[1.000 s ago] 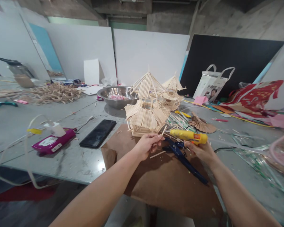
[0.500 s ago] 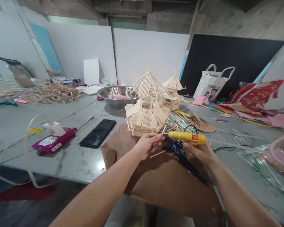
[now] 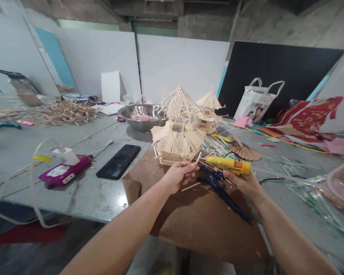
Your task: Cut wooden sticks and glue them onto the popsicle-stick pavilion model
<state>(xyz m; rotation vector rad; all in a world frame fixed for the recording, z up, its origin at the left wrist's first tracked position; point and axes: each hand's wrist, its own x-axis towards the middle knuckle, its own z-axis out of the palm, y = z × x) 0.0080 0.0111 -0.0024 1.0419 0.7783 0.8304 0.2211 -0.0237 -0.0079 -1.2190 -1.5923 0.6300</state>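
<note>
Between the closed fingertips of my left hand (image 3: 182, 176) is a short wooden stick (image 3: 198, 157), its end pointing up. My right hand (image 3: 242, 182) is wrapped round a yellow hot glue gun (image 3: 227, 164), whose nozzle points left toward the stick. A clear glue stick (image 3: 286, 175) trails from the back of the gun. Under the gun lie dark blue pliers (image 3: 222, 193) on a brown paper sheet (image 3: 186, 225). Just beyond my left hand stands a pavilion model (image 3: 176, 139) built of thin wooden sticks. A similar pavilion model (image 3: 210, 107) is behind it.
A black phone (image 3: 119, 162) and a purple power strip (image 3: 65, 172) with a white plug lie left. Farther back are a metal bowl (image 3: 143, 116) and a pile of wooden pieces (image 3: 67, 112). Clear plastic wrappers (image 3: 309, 202) and a white bag (image 3: 256, 100) are at right.
My right hand has drawn the glue gun slightly right, so its nozzle has moved away from the stick. My left hand has stayed nearly still with the stick.
</note>
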